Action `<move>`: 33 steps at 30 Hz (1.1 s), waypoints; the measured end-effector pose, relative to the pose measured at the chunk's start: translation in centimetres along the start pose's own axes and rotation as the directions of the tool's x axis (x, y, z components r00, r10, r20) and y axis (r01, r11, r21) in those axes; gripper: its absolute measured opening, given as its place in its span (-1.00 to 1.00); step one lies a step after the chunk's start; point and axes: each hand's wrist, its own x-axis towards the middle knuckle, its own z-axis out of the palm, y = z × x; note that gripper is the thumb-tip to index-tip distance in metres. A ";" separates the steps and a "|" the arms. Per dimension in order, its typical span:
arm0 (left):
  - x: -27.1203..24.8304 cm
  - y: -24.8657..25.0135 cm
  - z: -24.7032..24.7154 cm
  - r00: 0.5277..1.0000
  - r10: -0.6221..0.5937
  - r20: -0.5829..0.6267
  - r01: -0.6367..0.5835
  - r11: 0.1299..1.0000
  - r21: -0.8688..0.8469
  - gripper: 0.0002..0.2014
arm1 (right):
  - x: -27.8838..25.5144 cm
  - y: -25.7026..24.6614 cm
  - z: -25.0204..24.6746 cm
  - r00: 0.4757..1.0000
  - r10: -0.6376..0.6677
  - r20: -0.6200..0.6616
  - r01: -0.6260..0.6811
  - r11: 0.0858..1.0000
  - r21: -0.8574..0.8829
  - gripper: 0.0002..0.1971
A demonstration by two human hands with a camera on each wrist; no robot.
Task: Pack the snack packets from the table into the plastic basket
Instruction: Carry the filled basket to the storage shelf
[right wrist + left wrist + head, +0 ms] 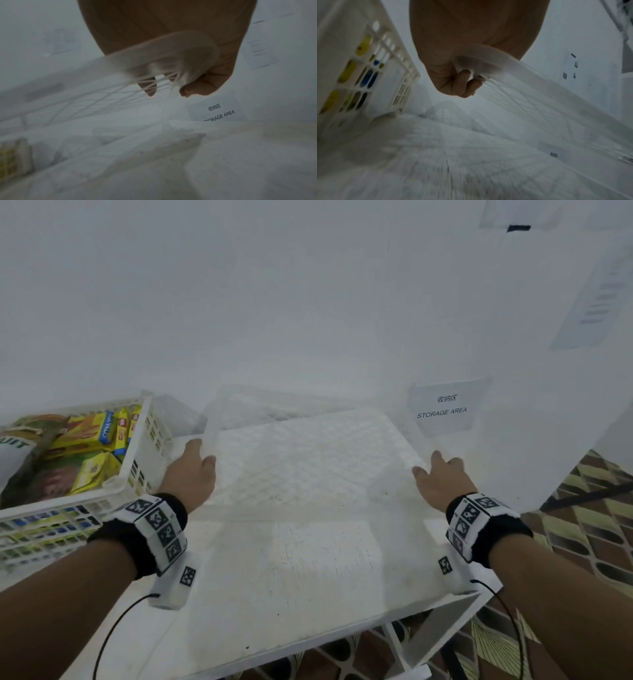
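Both hands grip the empty basket (308, 460); packets (85, 446) fill another.

White table (308, 577), scuffed. "STORAGE AREA" sign (443, 405) on the white wall (274, 285), right of centre. Further paper notices (596, 289) upper right, text too blurred to read. Patterned floor (589, 529), brown and yellow-green, at right.
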 end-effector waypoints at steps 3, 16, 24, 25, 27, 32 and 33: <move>-0.2 1.8 -2.4 0.998 0.038 -0.045 -0.035 0.997 0.067 -0.51 | -0.3 -1.1 -1.1 0.999 -0.008 -0.032 0.013 0.987 0.158 -0.38; 0.2 -2.7 -17.3 0.952 0.024 -0.306 0.086 0.935 0.344 -0.61 | -3.8 -12.6 -1.8 0.954 -0.292 -0.062 0.298 0.916 0.271 -0.57; -1.7 -12.9 -26.1 0.922 -0.071 -0.381 0.222 0.902 0.370 -0.63 | -9.1 -24.2 2.3 0.906 -0.424 -0.023 0.408 0.855 0.320 -0.58; -1.8 -14.8 -27.0 0.920 -0.086 -0.382 0.238 0.898 0.371 -0.63 | -9.9 -25.7 3.3 0.902 -0.431 -0.009 0.411 0.855 0.317 -0.58; -2.0 -18.2 -28.8 0.920 -0.117 -0.373 0.264 0.889 0.374 -0.62 | -11.4 -28.5 5.3 0.896 -0.443 0.018 0.415 0.853 0.315 -0.58; -1.6 -25.3 -32.9 0.914 -0.176 -0.367 0.313 0.880 0.357 -0.65 | -14.4 -35.0 10.1 0.887 -0.458 0.059 0.417 0.849 0.325 -0.57; -1.5 -26.6 -33.6 0.913 -0.189 -0.361 0.321 0.879 0.353 -0.64 | -14.9 -36.0 11.0 0.885 -0.461 0.060 0.420 0.847 0.325 -0.55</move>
